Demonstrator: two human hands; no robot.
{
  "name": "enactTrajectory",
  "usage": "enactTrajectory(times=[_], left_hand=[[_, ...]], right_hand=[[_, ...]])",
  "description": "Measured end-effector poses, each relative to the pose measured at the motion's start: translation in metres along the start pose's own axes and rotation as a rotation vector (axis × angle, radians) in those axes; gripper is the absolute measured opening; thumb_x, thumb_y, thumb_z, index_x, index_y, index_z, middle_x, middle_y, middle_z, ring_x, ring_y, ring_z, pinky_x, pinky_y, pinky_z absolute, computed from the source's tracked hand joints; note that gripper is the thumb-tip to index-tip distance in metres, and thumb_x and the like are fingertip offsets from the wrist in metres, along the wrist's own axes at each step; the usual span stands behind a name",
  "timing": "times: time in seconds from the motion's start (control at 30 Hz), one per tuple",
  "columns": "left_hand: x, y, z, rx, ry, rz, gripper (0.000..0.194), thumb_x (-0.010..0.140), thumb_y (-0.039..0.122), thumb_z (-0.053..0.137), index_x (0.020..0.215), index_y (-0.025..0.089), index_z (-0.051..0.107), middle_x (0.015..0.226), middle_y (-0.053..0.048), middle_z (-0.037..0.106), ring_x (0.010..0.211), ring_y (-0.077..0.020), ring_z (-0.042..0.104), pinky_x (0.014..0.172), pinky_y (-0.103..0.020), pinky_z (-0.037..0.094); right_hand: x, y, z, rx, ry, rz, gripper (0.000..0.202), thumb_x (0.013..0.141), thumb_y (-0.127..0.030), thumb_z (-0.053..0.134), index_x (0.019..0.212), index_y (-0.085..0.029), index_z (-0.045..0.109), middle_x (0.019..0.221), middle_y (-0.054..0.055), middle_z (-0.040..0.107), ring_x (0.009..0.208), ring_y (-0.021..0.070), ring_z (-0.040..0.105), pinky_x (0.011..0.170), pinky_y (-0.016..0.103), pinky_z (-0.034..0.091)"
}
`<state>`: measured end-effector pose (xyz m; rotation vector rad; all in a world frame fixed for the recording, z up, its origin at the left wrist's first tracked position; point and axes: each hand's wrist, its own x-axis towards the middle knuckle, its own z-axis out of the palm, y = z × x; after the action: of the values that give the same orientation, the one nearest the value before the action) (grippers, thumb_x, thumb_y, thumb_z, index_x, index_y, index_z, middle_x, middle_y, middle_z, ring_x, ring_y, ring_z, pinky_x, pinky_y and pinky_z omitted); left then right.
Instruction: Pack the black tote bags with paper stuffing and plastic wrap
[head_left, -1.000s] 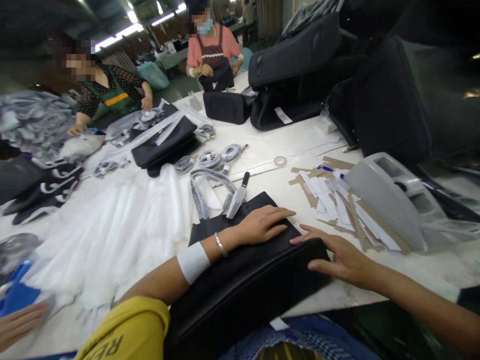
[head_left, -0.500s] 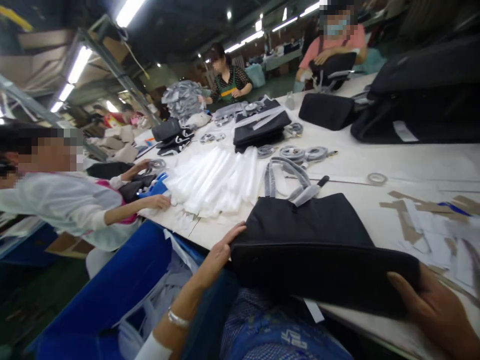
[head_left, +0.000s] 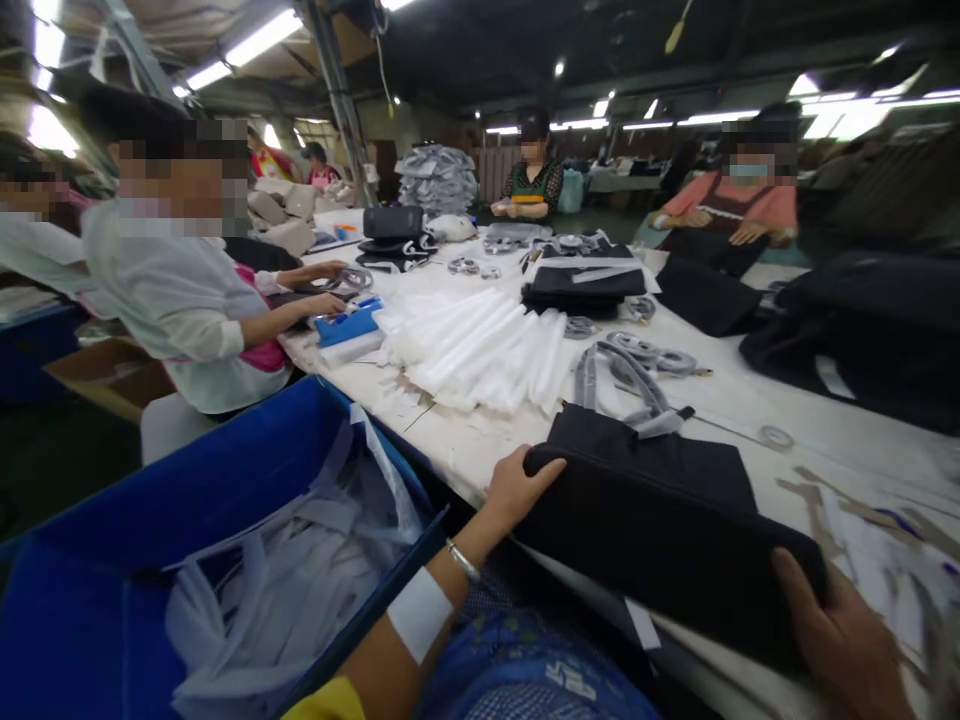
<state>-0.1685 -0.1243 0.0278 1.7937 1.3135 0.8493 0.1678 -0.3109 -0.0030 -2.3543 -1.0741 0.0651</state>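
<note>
A black bag (head_left: 667, 540) lies on its side at the table's near edge, its flat base turned toward me. Its straps (head_left: 622, 385), wrapped in pale plastic, stretch out on the tabletop behind it. My left hand (head_left: 517, 490) grips the bag's left end, thumb along the upper edge. At the opposite end my right hand (head_left: 840, 620) is closed round the corner, with its thumb on the base and the other fingers hidden behind. A white strip (head_left: 643, 625) hangs below the bag.
A blue bin (head_left: 225, 480) of pale wrapping stands left. White plastic sleeves (head_left: 480, 350) lie mid-table, near black bags (head_left: 585, 280) and coiled straps (head_left: 637, 348). A tape roll (head_left: 775, 437) and paper scraps (head_left: 862, 530) are right. Co-workers (head_left: 187, 250) sit around the table.
The view has swung left and shows more of the blue bin. My left hand has gone from resting spread at the bag's edge to gripping its end. The right hand keeps its hold.
</note>
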Motion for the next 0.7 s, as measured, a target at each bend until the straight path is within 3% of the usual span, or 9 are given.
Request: enactTrajectory(times=[0.13, 0.23, 0.33, 0.5, 0.6, 0.7], left_hand=[[0.012, -0.008, 0.009, 0.08, -0.035, -0.046, 0.047, 0.084, 0.063, 0.057, 0.104, 0.02, 0.063, 0.098, -0.009, 0.072, 0.097, -0.0282, 0.066, 0.086, -0.037, 0.047], [0.014, -0.009, 0.011, 0.13, -0.042, -0.038, 0.048, 0.087, 0.062, 0.054, 0.11, 0.021, 0.061, 0.1, -0.011, 0.071, 0.1, -0.0302, 0.066, 0.086, -0.039, 0.046], [0.013, -0.01, 0.008, 0.1, -0.028, -0.007, 0.045, 0.085, 0.059, 0.058, 0.105, 0.02, 0.063, 0.098, -0.01, 0.071, 0.099, -0.0299, 0.065, 0.088, -0.041, 0.047], [-0.007, -0.011, 0.0, -0.412, -0.179, -0.058, 0.044, 0.082, 0.054, 0.066, 0.105, 0.016, 0.065, 0.1, -0.008, 0.073, 0.095, -0.0251, 0.067, 0.085, -0.037, 0.053], [-0.022, -0.006, -0.001, -0.62, -0.173, -0.109, 0.045, 0.081, 0.05, 0.07, 0.11, 0.016, 0.064, 0.109, -0.009, 0.071, 0.105, -0.0258, 0.066, 0.091, -0.037, 0.053], [-0.019, 0.006, -0.001, -0.779, -0.22, -0.144, 0.048, 0.079, 0.046, 0.073, 0.117, 0.018, 0.062, 0.117, -0.009, 0.069, 0.109, -0.0261, 0.065, 0.097, -0.039, 0.051]], right_hand=[[0.004, -0.035, -0.004, 0.012, -0.027, 0.08, 0.074, 0.077, -0.077, 0.04, 0.119, -0.019, 0.059, 0.099, 0.014, 0.069, 0.092, 0.0395, 0.066, 0.078, 0.05, 0.052], [0.003, -0.041, -0.003, 0.014, -0.018, 0.04, 0.073, 0.083, -0.074, 0.039, 0.13, -0.021, 0.054, 0.109, 0.013, 0.068, 0.097, 0.0366, 0.065, 0.082, 0.048, 0.05], [-0.002, -0.038, -0.002, 0.075, 0.022, 0.009, 0.068, 0.086, -0.071, 0.04, 0.129, -0.02, 0.056, 0.114, 0.013, 0.067, 0.103, 0.0348, 0.064, 0.089, 0.047, 0.048], [-0.013, -0.029, -0.001, 0.184, 0.141, 0.041, 0.067, 0.084, -0.072, 0.041, 0.116, -0.017, 0.062, 0.108, 0.014, 0.07, 0.103, 0.0363, 0.064, 0.086, 0.046, 0.05], [-0.015, -0.024, -0.001, 0.152, 0.123, 0.078, 0.068, 0.082, -0.075, 0.039, 0.113, -0.018, 0.062, 0.106, 0.015, 0.07, 0.101, 0.0395, 0.064, 0.081, 0.048, 0.051], [-0.012, -0.02, -0.003, 0.114, 0.07, 0.101, 0.066, 0.082, -0.076, 0.036, 0.106, -0.02, 0.062, 0.099, 0.015, 0.07, 0.095, 0.0406, 0.065, 0.075, 0.049, 0.052]])
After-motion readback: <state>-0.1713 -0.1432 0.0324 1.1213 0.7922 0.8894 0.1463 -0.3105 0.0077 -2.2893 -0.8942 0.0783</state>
